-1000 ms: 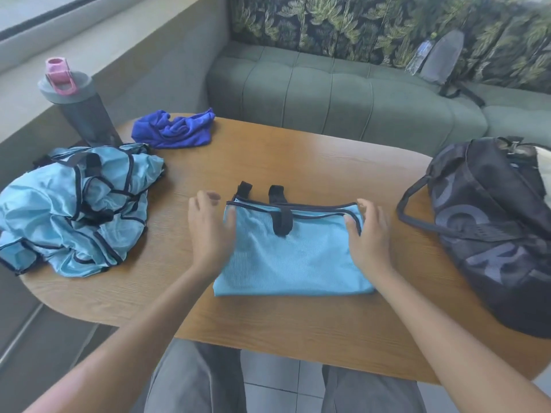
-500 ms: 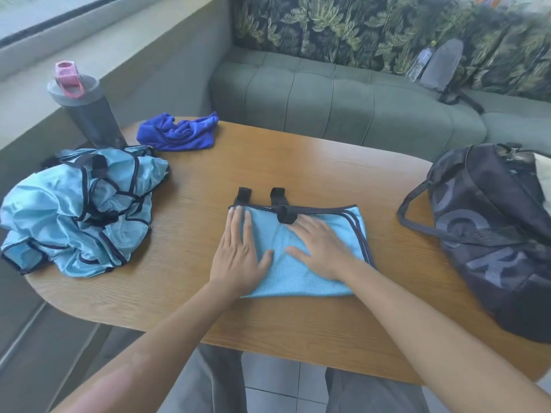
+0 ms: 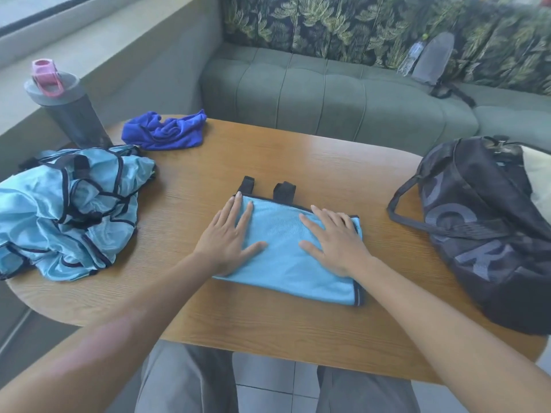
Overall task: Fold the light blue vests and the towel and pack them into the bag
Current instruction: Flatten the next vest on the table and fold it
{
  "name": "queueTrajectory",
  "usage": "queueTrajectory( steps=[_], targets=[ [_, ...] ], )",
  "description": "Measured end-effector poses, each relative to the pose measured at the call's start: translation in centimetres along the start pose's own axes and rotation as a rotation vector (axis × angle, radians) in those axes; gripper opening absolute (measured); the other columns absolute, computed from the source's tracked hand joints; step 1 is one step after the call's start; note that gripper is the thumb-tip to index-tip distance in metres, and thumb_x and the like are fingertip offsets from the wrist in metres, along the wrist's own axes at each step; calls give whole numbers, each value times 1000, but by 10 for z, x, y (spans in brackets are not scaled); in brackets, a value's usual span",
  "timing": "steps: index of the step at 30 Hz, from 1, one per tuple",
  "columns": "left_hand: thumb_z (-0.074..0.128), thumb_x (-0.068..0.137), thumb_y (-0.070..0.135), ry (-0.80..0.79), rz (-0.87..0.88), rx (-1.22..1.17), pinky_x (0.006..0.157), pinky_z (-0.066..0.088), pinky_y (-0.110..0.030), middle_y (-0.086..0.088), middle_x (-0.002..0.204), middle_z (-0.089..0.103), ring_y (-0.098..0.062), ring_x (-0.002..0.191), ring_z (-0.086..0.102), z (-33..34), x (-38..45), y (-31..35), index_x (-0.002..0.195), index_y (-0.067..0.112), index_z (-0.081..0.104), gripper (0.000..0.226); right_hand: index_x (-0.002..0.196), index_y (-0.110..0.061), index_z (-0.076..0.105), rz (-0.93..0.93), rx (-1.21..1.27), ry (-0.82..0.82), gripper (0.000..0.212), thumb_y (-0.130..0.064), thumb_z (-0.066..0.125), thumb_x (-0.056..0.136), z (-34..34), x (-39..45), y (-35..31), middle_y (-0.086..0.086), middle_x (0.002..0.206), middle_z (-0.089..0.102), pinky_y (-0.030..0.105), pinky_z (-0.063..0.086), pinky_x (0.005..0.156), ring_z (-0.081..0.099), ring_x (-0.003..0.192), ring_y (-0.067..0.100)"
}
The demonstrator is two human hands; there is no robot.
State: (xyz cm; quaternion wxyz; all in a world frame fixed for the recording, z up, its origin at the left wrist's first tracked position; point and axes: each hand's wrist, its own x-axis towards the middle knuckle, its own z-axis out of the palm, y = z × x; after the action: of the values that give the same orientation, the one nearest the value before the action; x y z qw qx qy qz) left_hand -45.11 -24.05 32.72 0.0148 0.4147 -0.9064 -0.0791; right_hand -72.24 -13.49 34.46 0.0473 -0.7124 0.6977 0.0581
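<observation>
A folded light blue vest [image 3: 283, 251] with black trim lies flat in the middle of the wooden table [image 3: 298, 162]. My left hand [image 3: 229, 239] presses its left side with straight fingers. My right hand [image 3: 334, 239] lies flat on its right side. A crumpled heap of light blue vests [image 3: 68, 210] sits at the table's left end. A dark blue towel [image 3: 167, 132] lies bunched at the far left. The black bag [image 3: 489, 228] stands at the right edge, its top open.
A grey bottle [image 3: 68, 108] with a pink lid stands behind the vest heap. A green sofa [image 3: 328, 93] runs behind the table, with a grey pouch [image 3: 432, 58] and a clear bottle on it. My knees show under the table's near edge.
The vest went from held at its sides to folded narrower. Both hands now press flat on it, and the right hand has slid rightward over the cloth.
</observation>
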Motion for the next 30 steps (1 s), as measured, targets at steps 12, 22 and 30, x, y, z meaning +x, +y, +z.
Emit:
queueTrajectory(
  steps=[12,22,30],
  targets=[
    [56,100,47,87,289,-2,126,18,-46,-7,170,13,-29,157,10,-15,13,27,156,18,36,67,80,-8,66,-19,-393,286,59,-55,35,101,-7,-95,-40,5,66,51,40,36,63,46,72,26],
    [55,102,21,124,539,-90,121,28,-40,-1,165,32,-23,152,29,10,-111,31,153,20,43,53,61,-17,62,-15,-201,298,60,-59,34,95,-13,-144,-54,0,60,51,36,40,52,52,60,23],
    [29,101,62,-117,675,1,128,8,-49,2,172,-5,-22,158,-7,-20,-129,4,164,25,2,78,146,-18,51,-227,3,73,47,-28,49,100,-34,-148,-11,-2,154,44,31,33,117,34,146,15]
  ],
)
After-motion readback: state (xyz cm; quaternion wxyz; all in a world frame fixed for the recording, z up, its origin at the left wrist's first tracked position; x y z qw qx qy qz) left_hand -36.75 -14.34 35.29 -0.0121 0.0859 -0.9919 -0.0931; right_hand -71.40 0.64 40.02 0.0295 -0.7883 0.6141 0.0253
